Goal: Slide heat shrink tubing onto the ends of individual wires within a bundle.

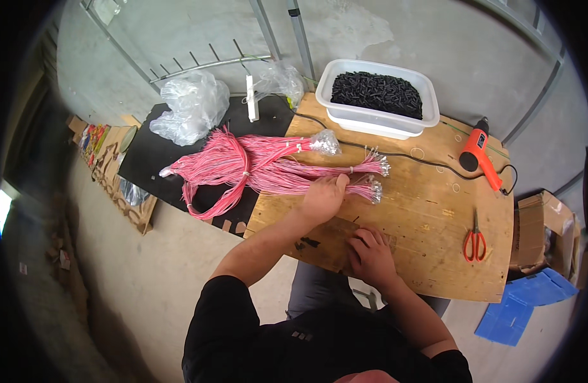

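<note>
From up here I see my left hand lying on the bundle of pink wires, fingers curled over the strands just short of their metal-tipped ends. Whether the grip is truly clamped on any wire I cannot tell, since the fingertips are hidden under the hand and the strands blur together there. My right hand rests flat near the front edge of the wooden worktop, fingers together and bent. What lies under it is too small to make out, so its grip is also unclear to me.

The pink wires stretch left from the hand across the worktop onto a black mat, tied in several places and looping near the mat's lower edge. Clear plastic bags sit crumpled at the back of the mat.

Behind the wires stands a white tub filled with small black pieces, whose exact shape I cannot resolve. An orange heat gun lies at the far right, its black cord running back along the worktop. Orange-handled scissors lie well apart from my right hand. A cardboard box and blue trays on the floor are partly cut off by the dark lens rim.
</note>
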The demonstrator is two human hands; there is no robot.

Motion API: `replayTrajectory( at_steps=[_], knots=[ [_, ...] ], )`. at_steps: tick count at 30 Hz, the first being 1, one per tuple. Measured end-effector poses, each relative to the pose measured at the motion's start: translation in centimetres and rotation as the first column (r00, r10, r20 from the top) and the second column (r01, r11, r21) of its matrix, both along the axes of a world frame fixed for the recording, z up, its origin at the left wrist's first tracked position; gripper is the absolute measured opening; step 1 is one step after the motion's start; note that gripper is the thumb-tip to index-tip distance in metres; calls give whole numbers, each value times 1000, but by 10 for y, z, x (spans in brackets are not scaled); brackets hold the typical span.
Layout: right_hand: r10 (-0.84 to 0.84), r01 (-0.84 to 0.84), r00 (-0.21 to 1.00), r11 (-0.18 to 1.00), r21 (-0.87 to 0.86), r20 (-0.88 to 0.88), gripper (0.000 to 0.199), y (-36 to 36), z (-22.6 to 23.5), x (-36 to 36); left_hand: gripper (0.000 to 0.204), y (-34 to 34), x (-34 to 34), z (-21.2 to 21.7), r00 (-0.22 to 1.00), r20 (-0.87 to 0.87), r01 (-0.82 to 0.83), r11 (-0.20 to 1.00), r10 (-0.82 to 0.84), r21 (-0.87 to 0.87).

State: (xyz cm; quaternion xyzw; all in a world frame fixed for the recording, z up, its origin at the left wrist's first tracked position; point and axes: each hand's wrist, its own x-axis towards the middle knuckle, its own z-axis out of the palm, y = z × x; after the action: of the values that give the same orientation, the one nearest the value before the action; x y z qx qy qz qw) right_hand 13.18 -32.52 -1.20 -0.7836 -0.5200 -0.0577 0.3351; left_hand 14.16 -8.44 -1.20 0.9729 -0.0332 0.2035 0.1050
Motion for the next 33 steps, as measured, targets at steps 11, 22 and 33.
replayTrajectory(
  at_steps=[11, 22, 33],
  knots=[
    [116, -114, 993, 992, 56, -29, 21, -15, -12, -4, 30, -69, -37, 46, 983, 129, 155, 970, -132, -185],
    [-153, 197, 951, 970, -143, 270, 78, -19, 75, 27, 48, -60, -36, 24, 909, -129, 242, 753, -397, -612],
    [18, -65, 996, 790, -610, -84, 23, -4, 79, 66, 35, -41, -54, 33, 942, -107, 274, 912, -318, -305]
  ],
)
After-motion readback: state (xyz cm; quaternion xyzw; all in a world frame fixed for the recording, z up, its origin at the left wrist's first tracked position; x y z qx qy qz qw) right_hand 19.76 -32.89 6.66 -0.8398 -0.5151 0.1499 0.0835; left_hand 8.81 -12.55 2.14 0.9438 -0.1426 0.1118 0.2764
